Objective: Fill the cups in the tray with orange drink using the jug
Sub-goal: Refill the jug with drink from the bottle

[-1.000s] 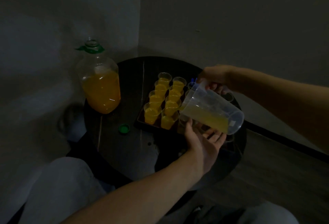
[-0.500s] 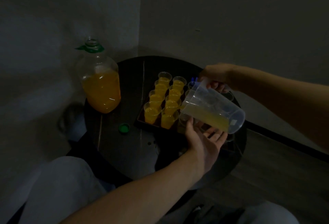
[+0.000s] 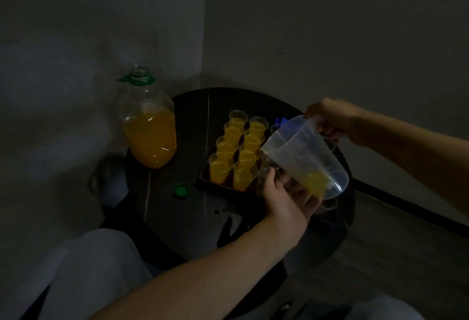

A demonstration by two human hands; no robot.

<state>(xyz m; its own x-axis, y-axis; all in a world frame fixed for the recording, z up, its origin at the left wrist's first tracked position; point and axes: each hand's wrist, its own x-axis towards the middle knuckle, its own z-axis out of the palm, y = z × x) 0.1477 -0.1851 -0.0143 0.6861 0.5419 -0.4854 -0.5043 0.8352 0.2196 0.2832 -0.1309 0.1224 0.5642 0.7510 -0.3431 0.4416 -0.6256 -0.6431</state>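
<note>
A dark tray [image 3: 203, 180] on a round black table [image 3: 175, 220] holds two rows of clear cups filled with orange drink [image 3: 221, 167]. To their right stand clear cups, mostly hidden by the jug. My right hand [image 3: 335, 121] grips the handle of the clear plastic jug [image 3: 302, 157]. The jug hangs tilted over the tray's right side, spout to the left, and a little orange drink is pooled near its base. My left hand [image 3: 286, 200] reaches under the jug, thumb and fingers round a clear cup [image 3: 266, 168] below the spout.
A big open plastic bottle [image 3: 150, 139], half full of orange drink, stands at the table's left edge. Its green cap [image 3: 182, 189] lies in front of the tray. A small blue item [image 3: 280, 119] sits behind the jug. Walls close in behind; my knees are below the table.
The jug has tipped back: the drink that lay along its lower side towards the spout now sits near the base. Both hands stay nearly where they were.
</note>
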